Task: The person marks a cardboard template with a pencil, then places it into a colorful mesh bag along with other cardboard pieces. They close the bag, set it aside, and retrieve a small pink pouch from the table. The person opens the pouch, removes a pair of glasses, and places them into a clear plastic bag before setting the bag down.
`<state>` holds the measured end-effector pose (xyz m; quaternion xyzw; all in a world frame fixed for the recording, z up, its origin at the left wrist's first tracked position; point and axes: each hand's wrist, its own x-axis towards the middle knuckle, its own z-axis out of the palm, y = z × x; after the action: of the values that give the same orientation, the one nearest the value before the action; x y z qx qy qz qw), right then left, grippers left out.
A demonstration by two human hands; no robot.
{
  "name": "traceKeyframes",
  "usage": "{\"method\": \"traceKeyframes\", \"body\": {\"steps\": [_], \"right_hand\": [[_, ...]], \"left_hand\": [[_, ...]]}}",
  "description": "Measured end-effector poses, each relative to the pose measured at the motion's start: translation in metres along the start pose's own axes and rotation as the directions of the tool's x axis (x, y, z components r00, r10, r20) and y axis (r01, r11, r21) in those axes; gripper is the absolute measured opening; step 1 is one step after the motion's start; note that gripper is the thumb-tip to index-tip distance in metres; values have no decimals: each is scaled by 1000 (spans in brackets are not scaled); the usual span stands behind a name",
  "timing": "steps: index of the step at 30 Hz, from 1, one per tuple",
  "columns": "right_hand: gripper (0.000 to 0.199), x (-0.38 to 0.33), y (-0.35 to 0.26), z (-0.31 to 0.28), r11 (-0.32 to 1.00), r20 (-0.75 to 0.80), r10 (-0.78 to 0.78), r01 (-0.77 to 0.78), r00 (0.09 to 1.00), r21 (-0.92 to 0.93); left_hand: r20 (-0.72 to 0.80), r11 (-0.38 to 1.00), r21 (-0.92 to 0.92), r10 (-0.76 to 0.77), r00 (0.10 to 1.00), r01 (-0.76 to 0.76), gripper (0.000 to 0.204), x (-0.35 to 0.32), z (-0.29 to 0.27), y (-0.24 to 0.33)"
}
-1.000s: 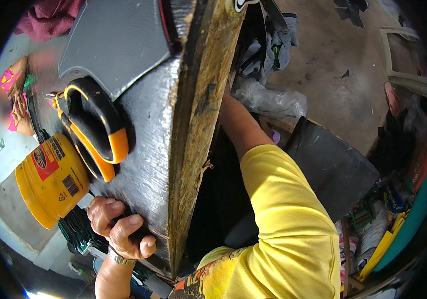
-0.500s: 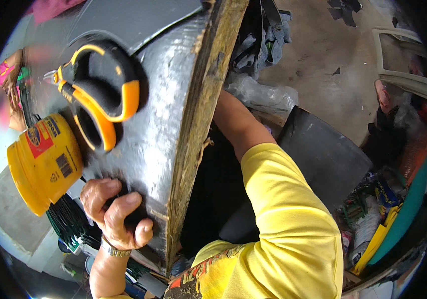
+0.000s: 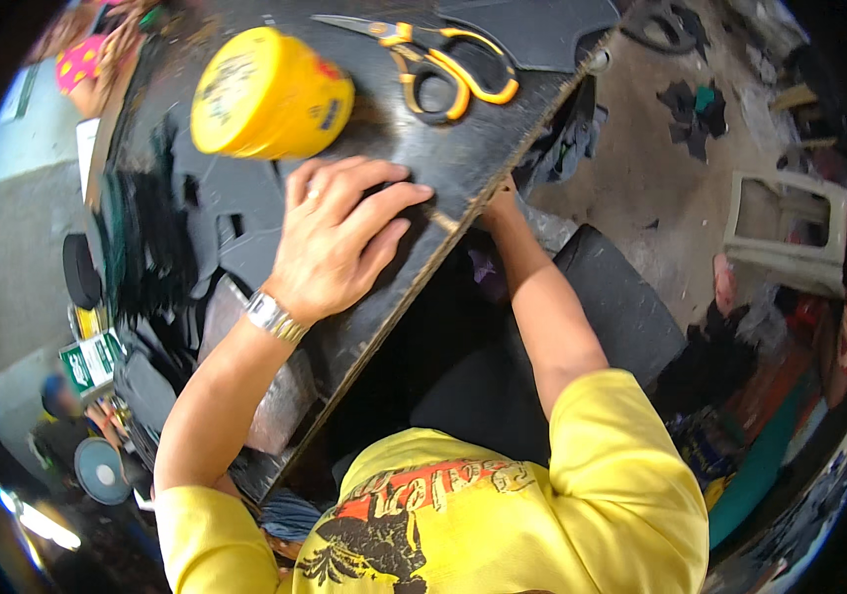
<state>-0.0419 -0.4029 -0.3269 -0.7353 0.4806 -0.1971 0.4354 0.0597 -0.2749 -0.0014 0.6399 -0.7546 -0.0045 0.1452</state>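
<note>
the dark board-like surface (image 3: 463, 173) is filling the upper left of the view, its pale worn edge running from about one o'clock down toward seven o'clock. on it, black cut sheet pieces (image 3: 235, 223) are lying flat at about ten o'clock from the middle of the view, with a darker heap of scraps just beside them toward nine o'clock. a yellow round tin (image 3: 267, 94) is lying on its side at about eleven o'clock, near the fingers. yellow-handled scissors (image 3: 443, 64) are resting at twelve o'clock, well apart from the tin, blades pointing left.

the left hand (image 3: 339, 238), wearing a metal wristwatch (image 3: 273, 317), is lying palm down on the surface with the fingers spread and released, pressing on the black sheet rather than gripping anything. the right hand (image 3: 500, 206) is reaching to the board's edge at about one o'clock from the left hand; its fingers are curling at or under the rim, and i cannot tell whether it is clenching anything, since the edge is hiding the fingertips.
</note>
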Motion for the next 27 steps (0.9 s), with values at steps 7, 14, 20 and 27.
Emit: {"method": "traceKeyframes", "body": {"steps": [7, 14, 20, 27], "right_hand": [[21, -59, 27, -29, 841, -57, 239, -177, 969, 511], [23, -36, 43, 70, 244, 224, 627, -461, 746, 853], [25, -30, 17, 116, 154, 196, 538, -324, 820, 934], [31, -54, -12, 93, 239, 31, 482, -166, 876, 957]], "left_hand": [[-156, 1000, 11, 11, 988, -9, 30, -6, 5, 2], [-226, 999, -41, -3, 974, -7, 26, -9, 14, -1], [-229, 999, -46, -12, 973, 2, 25, -9, 14, -3], [-232, 998, -65, -25, 972, 10, 24, -8, 12, -3]]}}
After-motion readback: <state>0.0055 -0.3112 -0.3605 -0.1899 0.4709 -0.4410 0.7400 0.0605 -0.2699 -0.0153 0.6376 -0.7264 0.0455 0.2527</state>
